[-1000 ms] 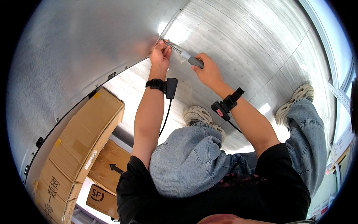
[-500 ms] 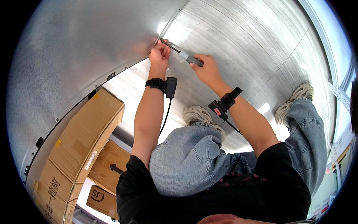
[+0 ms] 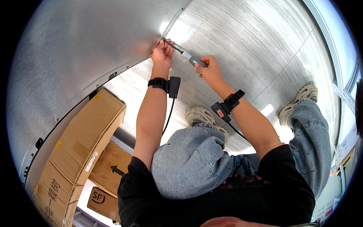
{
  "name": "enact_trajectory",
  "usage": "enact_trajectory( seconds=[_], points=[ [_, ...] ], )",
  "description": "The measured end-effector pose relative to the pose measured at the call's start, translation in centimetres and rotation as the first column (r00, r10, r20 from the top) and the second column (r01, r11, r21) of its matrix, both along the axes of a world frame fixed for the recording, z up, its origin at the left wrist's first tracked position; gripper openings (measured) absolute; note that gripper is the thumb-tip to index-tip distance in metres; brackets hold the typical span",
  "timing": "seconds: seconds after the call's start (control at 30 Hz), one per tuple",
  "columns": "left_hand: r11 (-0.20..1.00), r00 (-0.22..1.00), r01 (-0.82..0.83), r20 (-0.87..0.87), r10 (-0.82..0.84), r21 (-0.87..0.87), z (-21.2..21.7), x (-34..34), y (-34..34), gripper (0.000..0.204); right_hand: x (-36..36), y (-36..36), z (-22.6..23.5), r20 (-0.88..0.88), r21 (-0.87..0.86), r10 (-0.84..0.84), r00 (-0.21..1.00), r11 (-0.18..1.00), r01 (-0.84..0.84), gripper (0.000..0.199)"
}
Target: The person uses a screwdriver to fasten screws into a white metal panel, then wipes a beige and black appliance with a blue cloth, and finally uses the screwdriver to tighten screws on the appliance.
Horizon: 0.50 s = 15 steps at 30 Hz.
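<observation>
A large grey metal panel [image 3: 94, 41] fills the upper left, with small fasteners along its edge. At its corner my left hand [image 3: 162, 54] is closed, fingers pinched around the tip end of a screwdriver's dark shaft; whatever small part sits there is hidden. The screwdriver [image 3: 194, 61] has a grey and white handle and slants down to the right from that corner. My right hand [image 3: 209, 71] grips the handle's end between thumb and fingers. Each wrist wears a black strap with a small box and a cable.
A long cardboard box [image 3: 81, 140] stands at left along the panel, with smaller boxes [image 3: 109, 162] beside it. Below is a grey wood-look floor [image 3: 242, 49]. My shoes [image 3: 202, 115] and bent knee are close under my arms. A white frame [image 3: 329, 30] borders the right.
The fingers of my right hand have shifted around the screwdriver handle, uncovering more of its side. My left hand stays at the panel's corner.
</observation>
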State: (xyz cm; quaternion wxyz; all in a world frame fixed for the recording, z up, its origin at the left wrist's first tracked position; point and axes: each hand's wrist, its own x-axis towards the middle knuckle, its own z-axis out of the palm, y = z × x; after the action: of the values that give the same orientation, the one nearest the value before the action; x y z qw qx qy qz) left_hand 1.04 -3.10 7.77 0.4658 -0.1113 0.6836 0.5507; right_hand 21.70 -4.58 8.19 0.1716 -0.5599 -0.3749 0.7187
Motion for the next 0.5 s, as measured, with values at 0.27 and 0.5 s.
enact_trajectory(
  seconds=[0.27,0.5],
  points=[
    [1.0,1.0,-0.018,0.009,0.018,0.002,-0.2,-0.2,-0.1,0.02,-0.3,0.6,1.9,0.004,-0.099,-0.016,1.0,0.995,0.017,0.032],
    [1.0,1.0,0.009,0.006,-0.01,0.017,-0.1,-0.2,-0.3,0.02,0.3,1.0,2.1,-0.077,-0.194,0.048,0.996,0.979,-0.062,0.033]
  ],
)
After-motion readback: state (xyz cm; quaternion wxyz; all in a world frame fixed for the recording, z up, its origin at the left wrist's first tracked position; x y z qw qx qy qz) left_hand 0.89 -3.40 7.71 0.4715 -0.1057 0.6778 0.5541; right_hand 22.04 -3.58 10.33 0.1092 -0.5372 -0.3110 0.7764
